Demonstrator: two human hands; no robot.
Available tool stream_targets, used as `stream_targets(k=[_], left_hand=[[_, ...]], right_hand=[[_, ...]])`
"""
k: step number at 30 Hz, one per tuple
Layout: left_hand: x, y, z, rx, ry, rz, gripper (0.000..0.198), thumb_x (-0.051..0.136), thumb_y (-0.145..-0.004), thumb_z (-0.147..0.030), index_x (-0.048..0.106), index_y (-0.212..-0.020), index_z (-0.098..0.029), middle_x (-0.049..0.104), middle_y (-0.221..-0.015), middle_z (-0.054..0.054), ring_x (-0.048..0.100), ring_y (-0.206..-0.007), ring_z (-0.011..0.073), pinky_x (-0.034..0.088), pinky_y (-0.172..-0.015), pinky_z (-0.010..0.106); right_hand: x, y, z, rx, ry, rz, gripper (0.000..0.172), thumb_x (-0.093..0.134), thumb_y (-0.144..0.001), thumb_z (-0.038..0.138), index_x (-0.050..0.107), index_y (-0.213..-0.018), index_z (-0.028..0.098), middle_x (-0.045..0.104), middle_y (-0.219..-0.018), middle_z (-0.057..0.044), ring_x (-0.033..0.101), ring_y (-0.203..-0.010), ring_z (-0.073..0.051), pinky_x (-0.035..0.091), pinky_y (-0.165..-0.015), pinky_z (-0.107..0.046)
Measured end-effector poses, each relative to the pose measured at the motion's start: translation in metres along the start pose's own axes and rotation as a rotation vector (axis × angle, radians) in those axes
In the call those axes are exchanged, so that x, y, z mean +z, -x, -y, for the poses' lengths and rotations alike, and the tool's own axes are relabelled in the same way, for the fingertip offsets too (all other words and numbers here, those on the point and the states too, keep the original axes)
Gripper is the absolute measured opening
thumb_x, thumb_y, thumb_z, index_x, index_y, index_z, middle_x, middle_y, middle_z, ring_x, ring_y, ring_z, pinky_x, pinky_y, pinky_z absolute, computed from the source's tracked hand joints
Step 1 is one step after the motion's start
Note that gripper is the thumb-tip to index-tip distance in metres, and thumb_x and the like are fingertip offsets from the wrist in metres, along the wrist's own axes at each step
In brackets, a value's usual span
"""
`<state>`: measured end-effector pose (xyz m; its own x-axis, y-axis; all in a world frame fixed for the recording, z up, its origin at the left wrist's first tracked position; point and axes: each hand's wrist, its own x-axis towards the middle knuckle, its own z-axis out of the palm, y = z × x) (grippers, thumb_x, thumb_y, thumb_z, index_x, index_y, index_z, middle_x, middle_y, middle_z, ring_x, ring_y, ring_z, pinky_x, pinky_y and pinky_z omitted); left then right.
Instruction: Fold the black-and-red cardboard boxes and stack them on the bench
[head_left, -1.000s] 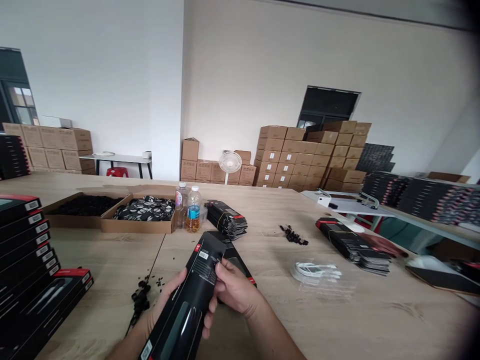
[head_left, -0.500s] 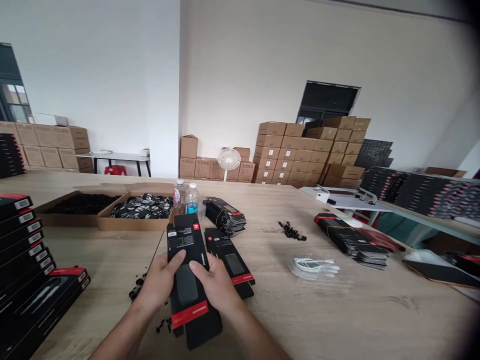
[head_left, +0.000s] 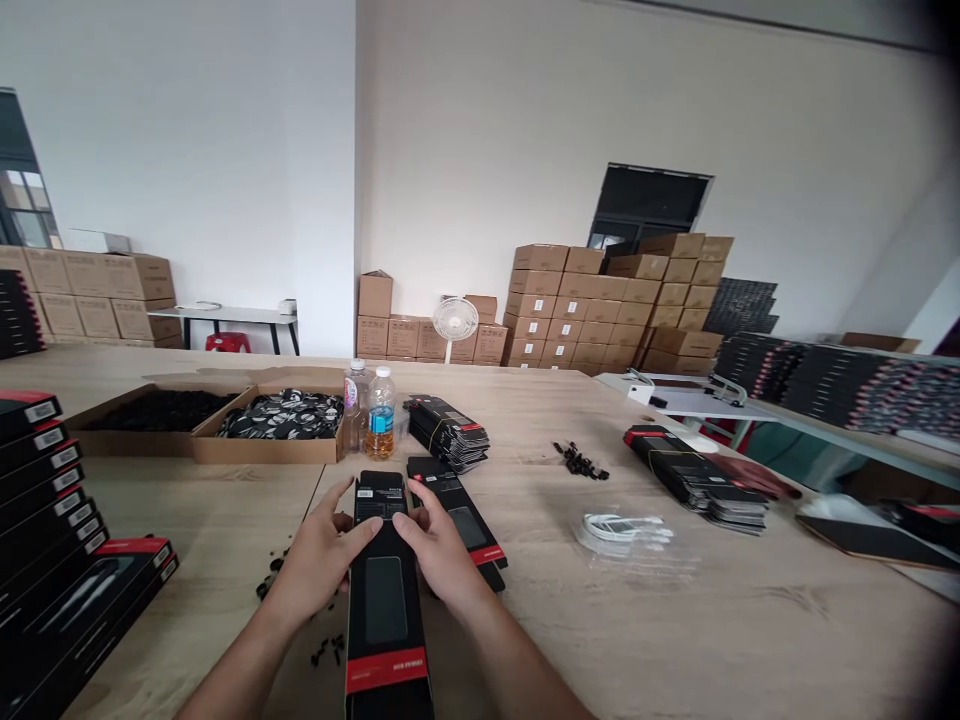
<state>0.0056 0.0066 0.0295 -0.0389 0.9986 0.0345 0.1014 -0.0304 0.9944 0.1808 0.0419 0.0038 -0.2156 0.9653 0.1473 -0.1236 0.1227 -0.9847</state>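
So the left hand (head_left: 319,560) and right hand (head_left: 442,555) are both gripping the black windowed carton (head_left: 385,600), thumbs pressing its top face, probably to keep the panels from bowing. It's sitting right in front of the wearer at the near side of the bench (head_left: 570,630); can't honestly tell if it's touching the wood. Farther right, a bundle of flat cartons (head_left: 671,472) is wearing a yellow band, I guess to stop them sliding.

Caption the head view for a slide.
Left hand and right hand hold a black carton; two bottles stand beyond on the table.
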Motion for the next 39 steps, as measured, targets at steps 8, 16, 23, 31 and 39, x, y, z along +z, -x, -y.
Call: stream_targets(k=[8, 16, 23, 31, 39], left_hand=[[0.002, -0.003, 0.000, 0.047, 0.306, 0.061, 0.059, 0.070, -0.075, -0.051, 0.056, -0.124, -0.021, 0.073, -0.085, 0.002, 0.068, -0.073, 0.0191, 0.053, -0.063, 0.027], [0.005, 0.006, -0.008, 0.082, 0.317, 0.192, 0.031, 0.063, -0.084, -0.042, 0.063, -0.106, -0.019, 0.069, -0.089, 0.001, 0.060, -0.074, 0.0141, 0.046, -0.068, 0.023], [0.002, 0.011, -0.012, 0.098, 0.258, 0.318, 0.025, 0.063, -0.084, -0.040, 0.064, -0.099, -0.020, 0.063, -0.082, -0.001, 0.054, -0.072, 0.0129, 0.041, -0.066, 0.022], [0.001, 0.009, -0.008, 0.181, 0.189, 0.403, 0.026, 0.059, -0.088, -0.038, 0.065, -0.106, -0.020, 0.062, -0.089, 0.001, 0.054, -0.081, 0.0157, 0.041, -0.074, 0.026], [-0.001, 0.010, 0.002, 0.123, 0.148, 0.359, 0.058, 0.060, -0.087, -0.041, 0.040, -0.140, -0.027, 0.051, -0.079, -0.004, 0.046, -0.067, 0.0127, 0.034, -0.061, 0.025]], right_hand=[[0.008, 0.004, 0.006, 0.140, -0.232, 0.098, 0.058, 0.072, -0.073, 0.038, 0.054, -0.127, 0.030, 0.069, -0.089, 0.000, 0.067, -0.079, -0.021, 0.052, -0.066, -0.032], [0.007, 0.001, 0.010, 0.138, -0.194, -0.097, 0.029, 0.061, -0.080, 0.052, 0.065, -0.088, 0.024, 0.062, -0.069, 0.002, 0.057, -0.057, -0.016, 0.044, -0.049, -0.025], [-0.010, -0.002, 0.016, -0.001, 0.011, -0.061, 0.031, 0.081, -0.064, 0.040, 0.075, -0.085, 0.018, 0.071, -0.078, -0.003, 0.061, -0.070, -0.018, 0.044, -0.064, -0.028], [-0.009, -0.001, 0.019, 0.196, -0.374, -0.017, 0.036, 0.085, -0.064, 0.045, 0.061, -0.063, 0.018, 0.058, -0.060, 0.005, 0.051, -0.056, -0.010, 0.042, -0.056, -0.024], [-0.011, 0.004, 0.028, 0.263, -0.310, 0.087, 0.033, 0.090, -0.058, 0.037, 0.068, -0.073, 0.016, 0.064, -0.065, 0.002, 0.055, -0.059, -0.011, 0.041, -0.058, -0.024]])
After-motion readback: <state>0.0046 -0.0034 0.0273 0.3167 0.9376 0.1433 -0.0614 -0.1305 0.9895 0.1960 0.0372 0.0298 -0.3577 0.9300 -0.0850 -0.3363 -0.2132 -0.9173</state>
